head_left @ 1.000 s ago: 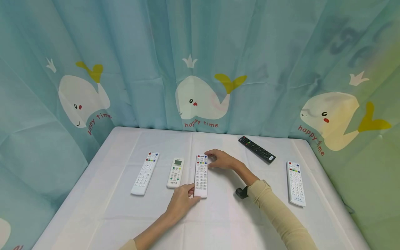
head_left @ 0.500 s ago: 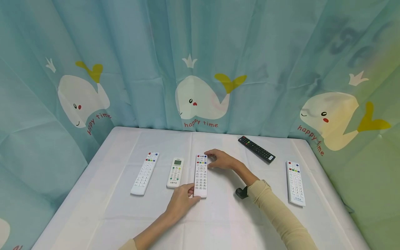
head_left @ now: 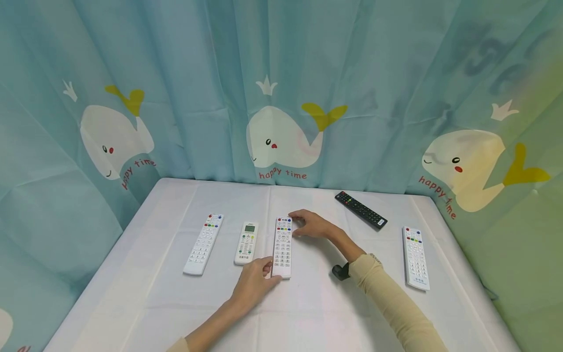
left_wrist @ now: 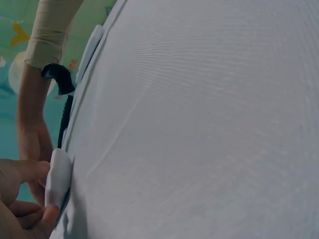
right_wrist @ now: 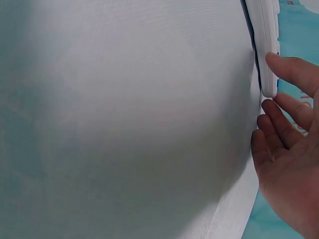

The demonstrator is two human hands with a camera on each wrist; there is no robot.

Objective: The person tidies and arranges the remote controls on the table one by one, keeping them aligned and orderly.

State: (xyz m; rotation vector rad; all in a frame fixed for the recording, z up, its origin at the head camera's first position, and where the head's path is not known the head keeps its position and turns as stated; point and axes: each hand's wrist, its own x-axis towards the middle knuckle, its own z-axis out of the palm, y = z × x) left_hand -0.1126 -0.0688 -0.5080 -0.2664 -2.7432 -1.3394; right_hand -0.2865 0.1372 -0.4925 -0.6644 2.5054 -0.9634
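Note:
A white remote control (head_left: pixel 282 249) with coloured buttons lies face up at the middle of the table, its long side running away from me. My left hand (head_left: pixel 252 283) holds its near end between thumb and fingers; the left wrist view shows the pinch on the white end (left_wrist: pixel 59 177). At the far right corner, my right hand (head_left: pixel 312 226) has its thumb on the long edge and its index finger at the end, as the right wrist view of the hand (right_wrist: pixel 291 144) shows. The other right fingers are loosely bent beside the table cloth.
Left of it lie a smaller remote with a screen (head_left: pixel 247 244) and a long white remote (head_left: pixel 204 244). A black remote (head_left: pixel 361 210) is at the back right, another white remote (head_left: pixel 416 258) farther right. Whale-print curtains (head_left: pixel 211 142) hang behind the white-covered table (head_left: pixel 308 313).
My left hand and the near end of the remote control have shifted very slightly left. My right hand stays at the far corner.

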